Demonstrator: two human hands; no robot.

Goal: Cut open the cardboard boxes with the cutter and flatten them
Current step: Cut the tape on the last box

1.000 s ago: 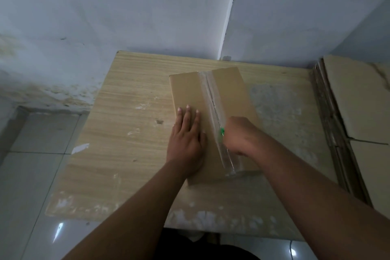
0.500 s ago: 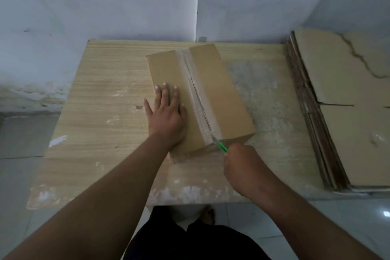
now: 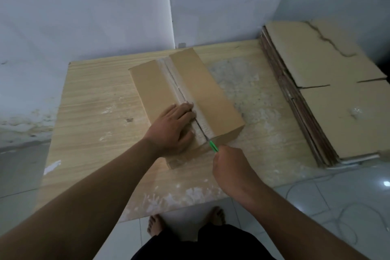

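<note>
Brown cardboard box (image 3: 200, 95), one, lay at the middle of the pale wooden table (image 3: 95, 112), its taped top seam (image 3: 179, 88) running away from you with a dark slit along it. Your left hand (image 3: 173, 131) rested on the near left flap, fingers fairly straight, tips at the seam. Your right hand (image 3: 230, 167), just off the box's near end, was curled tight round the green cutter (image 3: 213, 146), whose blade met the seam's near end. Flattened cardboard stack (image 3: 327, 91), one, lay at the table's right end.
</note>
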